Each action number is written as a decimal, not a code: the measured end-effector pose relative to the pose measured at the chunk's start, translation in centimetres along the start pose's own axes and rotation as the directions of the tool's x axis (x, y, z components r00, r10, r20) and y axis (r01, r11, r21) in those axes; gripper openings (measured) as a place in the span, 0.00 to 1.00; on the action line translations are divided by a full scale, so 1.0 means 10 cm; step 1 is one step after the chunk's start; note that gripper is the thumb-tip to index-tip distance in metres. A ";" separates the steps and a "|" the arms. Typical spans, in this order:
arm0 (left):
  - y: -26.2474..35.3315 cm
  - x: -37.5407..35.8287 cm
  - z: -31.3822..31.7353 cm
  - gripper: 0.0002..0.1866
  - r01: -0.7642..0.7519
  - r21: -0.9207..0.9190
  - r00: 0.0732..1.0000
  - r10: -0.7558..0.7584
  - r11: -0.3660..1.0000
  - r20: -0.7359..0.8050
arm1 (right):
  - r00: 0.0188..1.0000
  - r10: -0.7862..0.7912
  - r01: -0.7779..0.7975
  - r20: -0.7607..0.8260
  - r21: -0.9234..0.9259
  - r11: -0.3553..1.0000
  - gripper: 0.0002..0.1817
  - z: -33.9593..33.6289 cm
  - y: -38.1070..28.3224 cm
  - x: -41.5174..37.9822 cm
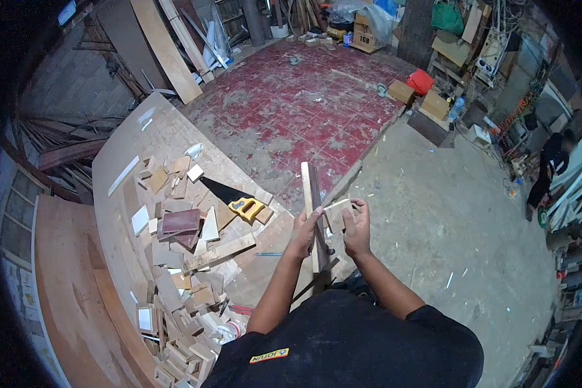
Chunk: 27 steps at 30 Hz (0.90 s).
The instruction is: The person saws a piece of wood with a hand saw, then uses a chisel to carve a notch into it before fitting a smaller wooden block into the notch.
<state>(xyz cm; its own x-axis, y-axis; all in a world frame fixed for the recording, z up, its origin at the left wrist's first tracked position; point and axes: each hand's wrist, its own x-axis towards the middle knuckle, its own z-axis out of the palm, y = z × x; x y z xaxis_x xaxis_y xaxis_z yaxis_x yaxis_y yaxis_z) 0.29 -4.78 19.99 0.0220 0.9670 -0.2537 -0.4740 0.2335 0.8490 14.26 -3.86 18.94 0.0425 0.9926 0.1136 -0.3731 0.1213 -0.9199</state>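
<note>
My left hand (302, 234) is closed around a long narrow piece of wood (306, 187), pale along one edge and dark on its face. The wood stands lengthwise in front of my body. In my right hand (357, 231), fingers and thumb pinch a small, flat, pale wood piece (336, 205). Its other end meets the left fingertips beside the long piece. A handsaw (246, 208) with a yellow handle and dark blade lies on the plywood table to the left. Closer to my left forearm is a thin blue pencil-like stick (269, 254).
Wood offcuts (204, 296) and dark reddish blocks (180, 222) crowd the plywood table (124, 143). Beyond it are red floor tiles (291, 97). Cardboard boxes (435, 105) and a water bottle (456, 108) stand to the right. A person (551, 165) is at the far right near white strips.
</note>
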 end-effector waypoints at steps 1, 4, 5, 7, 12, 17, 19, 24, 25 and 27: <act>-0.02 0.01 -0.01 0.19 0.003 -0.012 1.000 -0.003 1.000 0.010 | 0.998 0.055 -0.056 0.015 0.044 0.997 0.20 0.00 0.00 -0.01; -0.01 0.01 -0.03 0.18 0.016 -0.024 1.000 -0.015 1.000 0.023 | 0.997 0.061 -0.064 0.041 0.080 0.995 0.23 0.02 0.03 -0.04; 0.00 0.01 -0.02 0.18 0.023 -0.023 0.999 -0.023 0.999 0.026 | 0.997 0.060 -0.064 0.042 0.080 0.995 0.23 0.01 0.03 -0.04; 0.00 0.01 -0.02 0.18 0.023 -0.024 1.000 -0.022 0.999 0.023 | 0.991 0.113 -0.121 0.076 0.108 0.987 0.28 0.00 0.04 -0.04; -0.02 0.01 -0.02 0.20 0.021 -0.011 1.000 -0.020 1.000 0.012 | 0.967 0.184 -0.190 0.177 0.019 0.982 0.35 -0.05 0.06 -0.04; -0.05 0.00 0.01 0.20 0.017 -0.007 0.999 -0.017 1.000 0.029 | 0.956 0.189 -0.180 0.223 -0.063 0.982 0.38 0.00 0.14 -0.06; -0.05 -0.01 0.03 0.20 0.013 -0.018 1.000 -0.013 1.000 0.024 | 0.959 0.222 -0.224 0.178 -0.010 0.975 0.35 0.03 0.12 -0.07; -0.08 0.01 -0.01 0.20 -0.020 0.033 1.000 0.019 0.999 0.001 | 0.937 0.265 -0.245 0.228 -0.111 0.963 0.25 -0.08 0.20 -0.05; -0.08 0.01 -0.03 0.19 -0.031 0.070 0.999 0.033 0.997 -0.021 | 0.935 0.262 -0.242 0.238 -0.111 0.964 0.22 -0.09 0.20 -0.05; -0.11 0.02 -0.07 0.18 -0.043 0.108 0.998 0.048 0.993 -0.039 | 0.956 0.190 -0.179 0.225 -0.067 0.982 0.20 -0.08 0.19 -0.03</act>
<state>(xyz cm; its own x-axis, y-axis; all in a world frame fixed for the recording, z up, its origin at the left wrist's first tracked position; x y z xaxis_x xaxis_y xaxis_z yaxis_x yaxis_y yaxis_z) 0.18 -4.87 18.69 -0.0349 0.9724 -0.2307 -0.3768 0.2010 0.9042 14.25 -3.91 16.91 -0.2385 0.9710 0.0183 -0.3117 -0.0588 -0.9484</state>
